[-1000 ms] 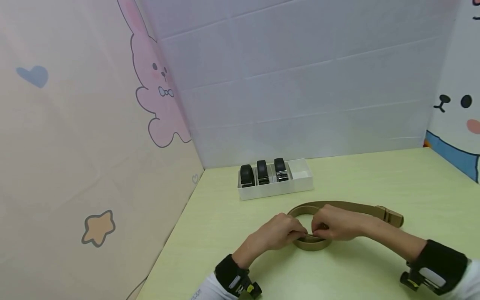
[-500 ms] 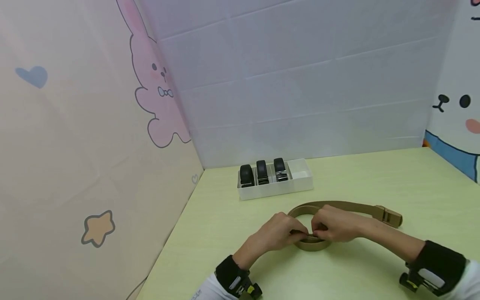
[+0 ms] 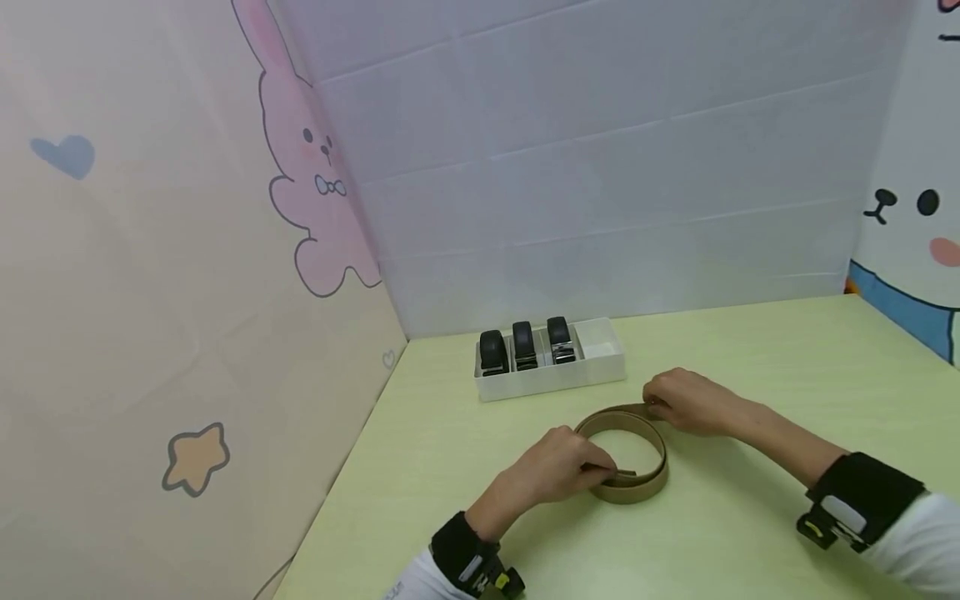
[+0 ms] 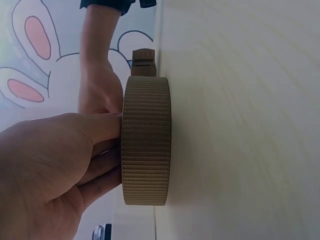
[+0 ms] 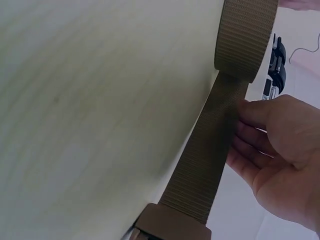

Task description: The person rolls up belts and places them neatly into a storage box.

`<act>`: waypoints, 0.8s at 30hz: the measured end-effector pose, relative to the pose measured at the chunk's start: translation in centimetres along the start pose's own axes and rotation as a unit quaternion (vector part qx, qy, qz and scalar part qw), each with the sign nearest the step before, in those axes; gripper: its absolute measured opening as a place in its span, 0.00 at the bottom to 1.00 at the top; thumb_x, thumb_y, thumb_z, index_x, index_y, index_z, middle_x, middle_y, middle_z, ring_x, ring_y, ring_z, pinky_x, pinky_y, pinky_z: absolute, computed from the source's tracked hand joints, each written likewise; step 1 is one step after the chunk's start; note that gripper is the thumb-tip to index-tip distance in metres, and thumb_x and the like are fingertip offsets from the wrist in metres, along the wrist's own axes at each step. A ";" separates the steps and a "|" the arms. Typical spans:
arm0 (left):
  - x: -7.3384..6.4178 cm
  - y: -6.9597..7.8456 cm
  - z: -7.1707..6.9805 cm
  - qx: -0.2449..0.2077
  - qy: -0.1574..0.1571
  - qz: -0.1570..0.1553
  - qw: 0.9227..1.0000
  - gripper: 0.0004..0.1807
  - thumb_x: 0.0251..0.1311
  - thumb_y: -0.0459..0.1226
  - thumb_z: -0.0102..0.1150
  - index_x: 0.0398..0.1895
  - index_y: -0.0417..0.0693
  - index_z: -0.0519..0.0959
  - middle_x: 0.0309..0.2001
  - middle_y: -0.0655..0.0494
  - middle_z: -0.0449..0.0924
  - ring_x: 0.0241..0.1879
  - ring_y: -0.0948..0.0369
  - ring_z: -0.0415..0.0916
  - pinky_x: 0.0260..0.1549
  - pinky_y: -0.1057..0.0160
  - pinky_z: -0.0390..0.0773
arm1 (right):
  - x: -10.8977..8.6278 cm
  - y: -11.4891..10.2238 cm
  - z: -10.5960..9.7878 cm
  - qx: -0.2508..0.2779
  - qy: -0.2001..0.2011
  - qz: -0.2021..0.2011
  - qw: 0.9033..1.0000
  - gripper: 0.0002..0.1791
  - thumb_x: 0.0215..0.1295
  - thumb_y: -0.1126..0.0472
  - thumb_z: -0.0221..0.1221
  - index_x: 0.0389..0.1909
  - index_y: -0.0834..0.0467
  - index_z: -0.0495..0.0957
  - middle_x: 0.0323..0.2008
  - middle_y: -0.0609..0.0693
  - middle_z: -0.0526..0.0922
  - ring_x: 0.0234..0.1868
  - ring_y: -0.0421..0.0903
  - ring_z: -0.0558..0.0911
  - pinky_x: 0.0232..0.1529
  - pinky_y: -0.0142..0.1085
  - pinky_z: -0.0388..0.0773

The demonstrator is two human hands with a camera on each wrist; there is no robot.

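A tan webbing belt stands on its edge on the table, its front part wound into a round coil. At the coil's near left side my left hand pinches the layers between thumb and fingers; the inner strap end sticks out just past them. My right hand holds the loose strap by its upper edge, where it leaves the coil at the far right. In the right wrist view, that strap runs straight to the brown buckle. The right hand and forearm hide the buckle in the head view.
Behind the coil is a white divided tray with three rolled black belts in its compartments. Its right compartment shows no belt. Printed cloth walls border the pale yellow table at the back and left.
My right hand has let go of the coil's near side and moved up and right to the loose strap behind it. My left hand keeps its place on the coil.
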State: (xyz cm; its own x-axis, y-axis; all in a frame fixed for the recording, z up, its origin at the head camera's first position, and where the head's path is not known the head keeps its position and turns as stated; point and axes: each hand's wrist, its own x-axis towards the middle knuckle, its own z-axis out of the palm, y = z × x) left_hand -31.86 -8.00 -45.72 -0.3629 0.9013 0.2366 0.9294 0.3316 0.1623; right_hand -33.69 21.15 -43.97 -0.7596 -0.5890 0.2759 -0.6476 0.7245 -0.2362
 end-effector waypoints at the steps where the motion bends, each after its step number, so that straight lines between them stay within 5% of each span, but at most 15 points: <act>1: 0.0 0.0 0.0 0.004 0.001 0.000 1.000 0.06 0.76 0.35 0.73 0.47 0.54 0.97 0.43 0.64 0.98 0.40 0.75 0.91 0.42 0.87 0.73 | 0.1 0.1 0.1 0.002 -0.003 0.004 1.000 0.13 0.75 0.70 0.69 0.30 0.52 0.86 0.28 0.40 0.84 0.28 0.32 0.72 0.32 0.32 0.73; 13: -0.2 0.3 -0.2 0.003 -0.013 -0.005 1.000 0.06 0.74 0.35 0.74 0.45 0.53 0.97 0.41 0.64 0.97 0.29 0.84 0.75 0.34 0.88 0.68 | -2.2 2.8 -1.4 -0.052 -0.008 0.056 0.997 0.20 0.72 0.71 0.68 0.23 0.49 0.75 0.22 0.39 0.73 0.25 0.35 0.64 0.29 0.31 0.63; 24: -0.3 0.2 -0.4 -0.002 -0.019 0.001 1.000 0.05 0.75 0.35 0.73 0.44 0.52 0.96 0.40 0.62 0.97 0.30 0.80 0.78 0.36 0.87 0.69 | -3.7 4.8 -2.3 -0.011 -0.013 0.076 0.997 0.23 0.69 0.74 0.65 0.20 0.49 0.72 0.19 0.39 0.64 0.22 0.34 0.58 0.28 0.30 0.59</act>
State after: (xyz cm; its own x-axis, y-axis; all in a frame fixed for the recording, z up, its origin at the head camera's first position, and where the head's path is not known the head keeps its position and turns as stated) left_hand -31.62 -8.30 -45.42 -0.3587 0.9119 0.1994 0.9295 0.3293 0.1662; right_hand -33.83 27.59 -43.97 -0.8501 -0.4812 0.2141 -0.5240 0.8136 -0.2520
